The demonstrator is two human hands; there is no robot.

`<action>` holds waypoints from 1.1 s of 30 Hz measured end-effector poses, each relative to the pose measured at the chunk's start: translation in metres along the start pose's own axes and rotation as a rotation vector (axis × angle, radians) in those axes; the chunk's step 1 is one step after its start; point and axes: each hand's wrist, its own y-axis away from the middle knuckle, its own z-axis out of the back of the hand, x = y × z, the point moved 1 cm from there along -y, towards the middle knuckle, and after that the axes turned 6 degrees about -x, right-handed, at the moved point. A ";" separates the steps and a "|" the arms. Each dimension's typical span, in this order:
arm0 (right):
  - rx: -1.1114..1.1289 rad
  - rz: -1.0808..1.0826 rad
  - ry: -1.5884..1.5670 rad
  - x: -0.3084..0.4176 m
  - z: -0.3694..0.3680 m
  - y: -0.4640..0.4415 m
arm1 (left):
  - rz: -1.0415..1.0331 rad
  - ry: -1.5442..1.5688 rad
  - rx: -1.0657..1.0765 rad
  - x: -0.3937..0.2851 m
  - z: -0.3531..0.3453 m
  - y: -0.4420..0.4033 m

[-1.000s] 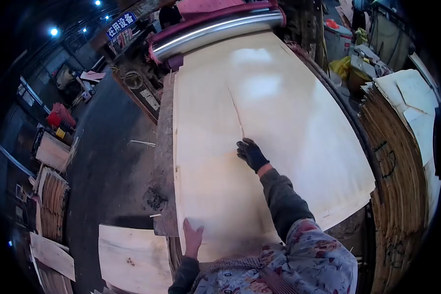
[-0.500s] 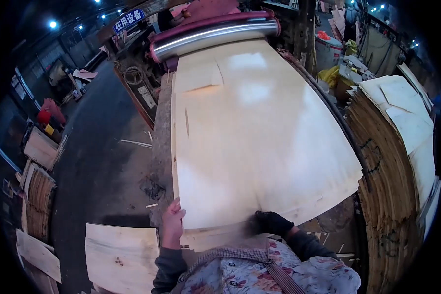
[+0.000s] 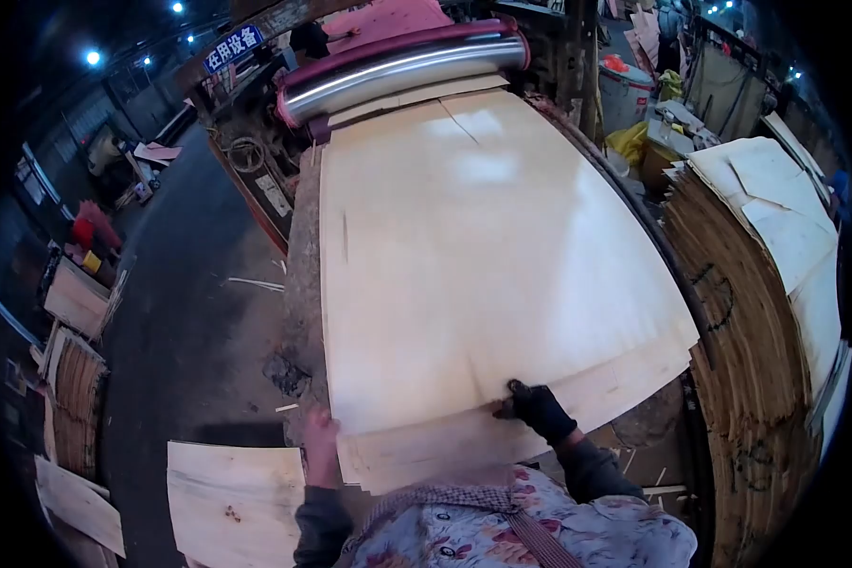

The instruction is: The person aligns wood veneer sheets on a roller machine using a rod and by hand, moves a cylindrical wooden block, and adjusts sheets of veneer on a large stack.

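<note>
A large pale wood veneer sheet (image 3: 473, 275) lies on a stack in front of me, with a narrow split near its far end. Under its near edge, another veneer sheet (image 3: 417, 450) sticks out towards my body. My left hand (image 3: 322, 445), bare and blurred by motion, is at the stack's near left corner; its finger positions are unclear. On the near edge of the top sheet rests my right hand (image 3: 541, 413) in a black glove, fingertips apart against the wood. Beyond the stack, a shiny metal roller (image 3: 407, 78) sits below a dark pink one.
A tall stack of veneer (image 3: 743, 331) stands at the right. On the lower left lies a loose veneer piece (image 3: 237, 502), beside a dark floor lane (image 3: 180, 284). Behind the rollers, another person's arm (image 3: 336, 38) is over pink material. A bin (image 3: 625, 90) stands back right.
The torn patch near the roller no longer shows; a gap now separates the top sheet from a veneer strip at the roller. My left hand has lowered slightly. My right hand has shifted right.
</note>
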 end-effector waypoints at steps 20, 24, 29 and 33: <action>0.115 -0.383 -1.063 -0.067 -0.042 -0.161 | -0.005 -0.213 -0.079 0.049 -0.031 0.035; 0.313 -0.545 -0.919 -0.069 -0.049 -0.054 | 0.059 0.166 -0.070 0.005 -0.035 0.044; 0.343 -0.687 -0.963 -0.056 -0.040 0.023 | -0.035 0.351 -0.001 -0.067 -0.049 0.068; 0.232 -0.889 -0.898 -0.050 -0.016 0.057 | -0.109 0.439 0.020 -0.088 -0.043 0.063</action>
